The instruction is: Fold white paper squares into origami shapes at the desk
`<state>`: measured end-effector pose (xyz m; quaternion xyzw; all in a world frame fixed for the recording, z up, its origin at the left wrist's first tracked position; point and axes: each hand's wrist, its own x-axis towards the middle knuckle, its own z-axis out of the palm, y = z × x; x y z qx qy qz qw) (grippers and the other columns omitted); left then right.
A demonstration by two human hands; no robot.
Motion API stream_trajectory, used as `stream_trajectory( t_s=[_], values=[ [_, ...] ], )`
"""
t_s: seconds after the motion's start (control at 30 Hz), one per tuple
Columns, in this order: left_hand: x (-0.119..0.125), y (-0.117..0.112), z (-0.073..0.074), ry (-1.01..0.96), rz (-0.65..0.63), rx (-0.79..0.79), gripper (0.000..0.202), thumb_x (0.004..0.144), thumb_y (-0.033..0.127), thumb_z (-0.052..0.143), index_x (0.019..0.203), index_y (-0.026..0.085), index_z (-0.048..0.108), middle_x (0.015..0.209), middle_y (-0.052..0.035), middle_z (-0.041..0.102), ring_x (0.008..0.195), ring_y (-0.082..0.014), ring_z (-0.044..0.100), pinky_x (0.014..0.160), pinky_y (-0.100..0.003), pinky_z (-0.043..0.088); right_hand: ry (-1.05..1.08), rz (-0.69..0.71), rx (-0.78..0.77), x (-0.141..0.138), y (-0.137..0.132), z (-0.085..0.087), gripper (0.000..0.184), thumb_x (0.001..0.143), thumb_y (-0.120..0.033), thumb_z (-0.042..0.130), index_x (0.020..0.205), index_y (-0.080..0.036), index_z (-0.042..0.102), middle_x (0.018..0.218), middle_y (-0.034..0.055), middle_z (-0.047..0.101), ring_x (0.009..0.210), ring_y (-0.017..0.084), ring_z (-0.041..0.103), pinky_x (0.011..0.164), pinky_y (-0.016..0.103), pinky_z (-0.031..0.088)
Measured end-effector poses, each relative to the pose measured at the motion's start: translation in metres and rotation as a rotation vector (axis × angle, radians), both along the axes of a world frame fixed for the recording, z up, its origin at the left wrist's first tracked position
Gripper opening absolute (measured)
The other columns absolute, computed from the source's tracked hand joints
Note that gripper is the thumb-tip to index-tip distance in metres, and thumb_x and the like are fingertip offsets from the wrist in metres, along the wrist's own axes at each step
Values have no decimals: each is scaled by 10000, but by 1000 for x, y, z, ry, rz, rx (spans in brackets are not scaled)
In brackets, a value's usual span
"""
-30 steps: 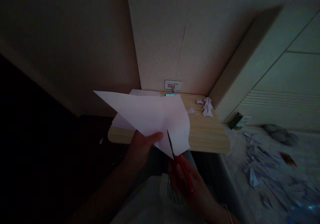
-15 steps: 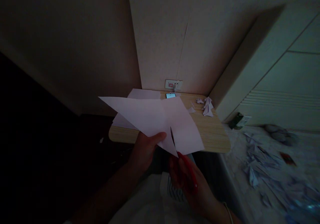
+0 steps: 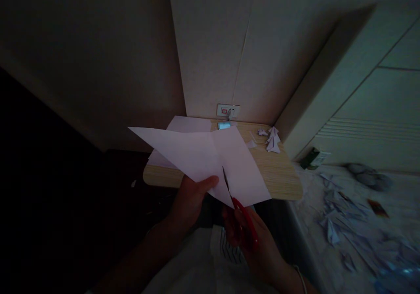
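A white sheet of paper with a crease down its middle is held in the air over the front of the small table. My left hand pinches its near edge, thumb on top and the fingers hidden underneath. Red-handled scissors are in my right hand, fingers wrapped through the handles. Their dark blade lies on the sheet just right of my left thumb, running in from the near edge. How far the paper is cut through is hard to make out in the dim light.
On the wooden table lie more white sheets, a lit phone, a paper scrap and folded paper pieces. A wall socket sits behind. To the right, a bed bears many folded papers and a green box.
The red handles have shifted slightly and the blade looks narrower on the paper. The sheet's right corner has moved a little right and down. Both hands keep their grip.
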<state>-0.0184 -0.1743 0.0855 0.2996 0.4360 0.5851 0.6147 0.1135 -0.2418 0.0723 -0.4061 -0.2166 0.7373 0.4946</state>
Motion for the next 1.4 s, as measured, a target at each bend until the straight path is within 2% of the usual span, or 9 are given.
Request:
stream_trajectory(
  t_s=[0.2, 0.47, 0.63, 0.8, 0.97, 1.17, 1.4],
  values=[
    [1, 0, 1, 6, 18, -1, 717, 588, 170, 737, 1257, 182, 477, 1118, -89, 650, 969, -224, 621, 862, -348, 458, 21, -2, -11, 0, 0, -1, 280, 708, -434, 685, 790, -168, 656, 694, 13, 588, 480, 70, 421, 423, 200, 296],
    [1, 0, 1, 13, 30, -2, 637, 590, 177, 735, 1191, 167, 522, 1106, -93, 651, 968, -230, 617, 860, -350, 458, 15, -3, 0, 0, -1, -1, 285, 728, -433, 670, 785, -154, 659, 632, 6, 561, 468, 65, 412, 414, 189, 285],
    [1, -2, 2, 13, 14, 10, 607, 609, 179, 724, 1179, 153, 518, 1104, -104, 645, 963, -241, 617, 842, -358, 471, 44, -17, -30, 0, -2, 3, 277, 688, -417, 711, 792, -167, 655, 695, 14, 589, 480, 67, 426, 411, 186, 281],
    [1, -2, 2, -3, 19, 9, 688, 598, 175, 732, 1238, 182, 482, 1111, -90, 647, 974, -233, 618, 859, -356, 462, 44, -13, -21, -1, -3, 4, 258, 698, -411, 706, 770, -168, 658, 637, 0, 560, 462, 62, 391, 411, 191, 271],
    [2, -2, 1, 2, 39, 3, 684, 597, 171, 738, 1233, 179, 487, 1143, -95, 635, 1002, -236, 607, 865, -346, 457, 36, -22, -3, -1, -3, 3, 285, 688, -423, 710, 783, -162, 651, 710, 17, 584, 474, 62, 400, 411, 194, 273],
    [2, -3, 3, -21, 20, 34, 721, 609, 161, 732, 1274, 199, 456, 1148, -82, 638, 1015, -226, 605, 879, -338, 456, 32, -9, -5, -1, -3, 4, 267, 672, -407, 726, 756, -165, 652, 691, 9, 577, 450, 52, 388, 395, 185, 262],
    [3, -4, 8, -17, 50, 18, 772, 580, 164, 748, 1290, 199, 448, 1135, -84, 645, 1016, -233, 607, 888, -346, 452, 53, -9, -35, 1, -4, 3, 275, 651, -408, 746, 806, -193, 672, 719, 12, 589, 482, 61, 419, 407, 175, 280]
  ],
)
